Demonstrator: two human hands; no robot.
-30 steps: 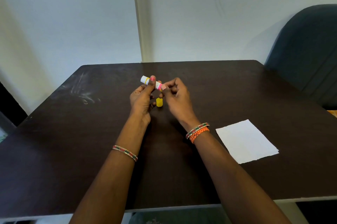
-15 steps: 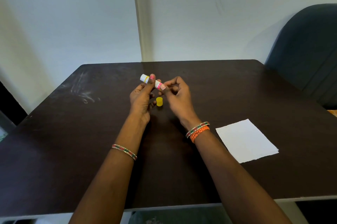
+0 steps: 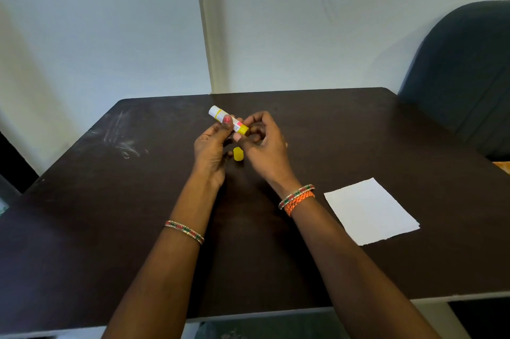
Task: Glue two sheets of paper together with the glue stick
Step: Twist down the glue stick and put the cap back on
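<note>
A white glue stick (image 3: 220,115) with yellow bands is held above the middle of the dark table (image 3: 110,200), tilted with its white end up and to the left. My left hand (image 3: 211,149) grips its barrel between thumb and fingers. My right hand (image 3: 266,145) is beside it with the fingertips at the yellow lower end; I cannot tell whether they pinch it. A small yellow cap (image 3: 238,154) lies on the table just below the hands. White paper (image 3: 371,211) lies flat at the right; it looks like a stack, the sheet count is unclear.
A dark upholstered chair (image 3: 463,70) stands at the table's far right corner. White walls close the back. Pale scuff marks (image 3: 121,139) mark the table's far left. The table's near edge runs along the bottom of the view.
The hands and glue stick have barely shifted. The yellow lower end of the stick now shows more between the fingertips. The cap and the paper have not moved.
</note>
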